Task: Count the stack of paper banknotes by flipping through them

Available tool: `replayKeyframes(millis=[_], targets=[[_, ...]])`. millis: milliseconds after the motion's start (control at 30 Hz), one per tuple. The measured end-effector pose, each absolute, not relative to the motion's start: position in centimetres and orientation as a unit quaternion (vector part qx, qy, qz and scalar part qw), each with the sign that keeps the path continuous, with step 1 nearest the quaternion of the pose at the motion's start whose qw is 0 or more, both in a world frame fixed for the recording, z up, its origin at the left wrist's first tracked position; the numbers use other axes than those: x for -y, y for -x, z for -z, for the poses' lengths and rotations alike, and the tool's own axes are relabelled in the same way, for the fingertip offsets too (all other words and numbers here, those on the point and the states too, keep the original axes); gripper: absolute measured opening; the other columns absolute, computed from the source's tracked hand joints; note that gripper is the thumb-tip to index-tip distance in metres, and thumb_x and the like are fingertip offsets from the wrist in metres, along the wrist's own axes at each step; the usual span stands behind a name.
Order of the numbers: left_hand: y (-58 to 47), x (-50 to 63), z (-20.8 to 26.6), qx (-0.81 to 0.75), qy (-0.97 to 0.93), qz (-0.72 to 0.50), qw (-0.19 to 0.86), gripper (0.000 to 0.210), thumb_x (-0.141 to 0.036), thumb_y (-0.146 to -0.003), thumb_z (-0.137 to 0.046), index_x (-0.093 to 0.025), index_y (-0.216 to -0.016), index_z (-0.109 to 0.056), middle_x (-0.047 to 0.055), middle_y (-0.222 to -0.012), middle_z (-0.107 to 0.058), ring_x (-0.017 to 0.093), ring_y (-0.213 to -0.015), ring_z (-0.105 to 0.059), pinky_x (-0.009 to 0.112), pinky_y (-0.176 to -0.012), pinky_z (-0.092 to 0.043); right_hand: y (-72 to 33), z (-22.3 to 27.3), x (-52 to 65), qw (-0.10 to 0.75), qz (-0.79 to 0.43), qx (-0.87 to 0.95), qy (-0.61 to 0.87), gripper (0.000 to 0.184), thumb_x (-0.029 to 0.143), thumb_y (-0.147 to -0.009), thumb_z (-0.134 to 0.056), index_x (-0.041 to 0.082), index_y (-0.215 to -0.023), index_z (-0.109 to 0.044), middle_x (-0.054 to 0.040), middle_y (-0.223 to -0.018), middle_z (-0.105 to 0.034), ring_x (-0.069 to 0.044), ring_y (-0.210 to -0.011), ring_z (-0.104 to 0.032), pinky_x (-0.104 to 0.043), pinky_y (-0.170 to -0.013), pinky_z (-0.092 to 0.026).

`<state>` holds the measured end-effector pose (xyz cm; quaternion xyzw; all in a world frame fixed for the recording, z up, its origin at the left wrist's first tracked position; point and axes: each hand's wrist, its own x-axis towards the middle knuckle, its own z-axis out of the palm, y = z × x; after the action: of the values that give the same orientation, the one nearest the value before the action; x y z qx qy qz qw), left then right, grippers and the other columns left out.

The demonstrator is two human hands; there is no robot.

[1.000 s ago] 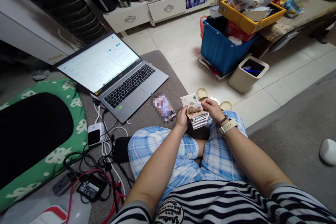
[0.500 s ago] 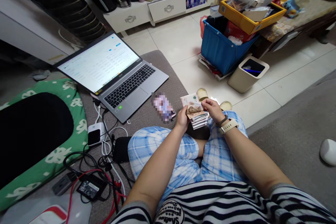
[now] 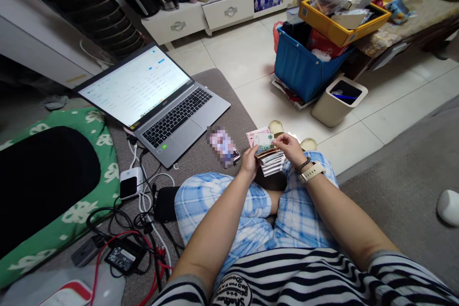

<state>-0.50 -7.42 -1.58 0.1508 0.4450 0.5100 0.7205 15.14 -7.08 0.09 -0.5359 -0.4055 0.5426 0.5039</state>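
Observation:
A thick stack of banknotes [image 3: 271, 163] fans out above my crossed legs. My left hand [image 3: 248, 162] is closed around its left side, thumb on top. My right hand [image 3: 289, 148] pinches the right edge of a greenish banknote [image 3: 264, 141] at the top of the stack. Behind that note, the corner of a pink banknote [image 3: 253, 136] sticks out. Just left of my left hand, a phone [image 3: 224, 146] with a blurred-out surface lies on the grey seat.
An open laptop [image 3: 179, 124] rests on the seat at left, with tangled cables [image 3: 143, 229] below it. Beyond my right hand stand a beige bin [image 3: 330, 111] and a blue storage box [image 3: 299, 64] on the tiled floor. Two round yellowish objects [image 3: 276, 127] are near my hands.
The brownish note that was on top has been turned down, and a greenish note now shows there. My right hand has shifted slightly left and up; my left hand has barely moved.

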Motion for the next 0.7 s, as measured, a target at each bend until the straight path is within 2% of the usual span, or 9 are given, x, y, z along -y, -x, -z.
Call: replayKeyframes(millis=[300,467,700], targets=[[0.39,7.64,1.02,-0.443,-0.164,-0.508,0.720,0.032,-0.027,-0.059,-0.085,-0.011,-0.083,-0.071,0.010,-0.080,-0.076,0.031,-0.097,-0.073,0.043,-0.094,-0.052,-15.10,-0.47,6.93,0.492,-0.535,0.417,0.546,0.043,0.060,-0.066,-0.074,0.021,-0.062,-0.056,0.0050,-0.052,-0.046,-0.013,-0.056,-0.042,-0.029,-0.058,-0.035],[0.37,7.54,1.27,-0.443,-0.156,-0.511,0.720,0.030,-0.033,-0.065,-0.082,-0.012,-0.084,-0.070,0.011,-0.086,-0.077,0.030,-0.102,-0.072,0.042,-0.095,-0.052,-15.11,-0.49,7.00,0.495,-0.533,0.417,0.545,0.041,0.057,-0.068,-0.073,0.021,-0.062,-0.055,0.0046,-0.054,-0.047,-0.012,-0.055,-0.039,-0.028,-0.056,-0.033],[0.12,7.14,1.72,-0.429,-0.133,-0.520,0.726,0.036,-0.040,-0.076,-0.073,-0.012,-0.098,-0.072,0.012,-0.101,-0.078,0.029,-0.106,-0.071,0.041,-0.096,-0.053,-15.18,-0.35,6.98,0.498,-0.544,0.421,0.529,0.040,0.058,-0.068,-0.073,0.021,-0.064,-0.056,0.0033,-0.058,-0.050,-0.012,-0.056,-0.040,-0.028,-0.055,-0.032]])
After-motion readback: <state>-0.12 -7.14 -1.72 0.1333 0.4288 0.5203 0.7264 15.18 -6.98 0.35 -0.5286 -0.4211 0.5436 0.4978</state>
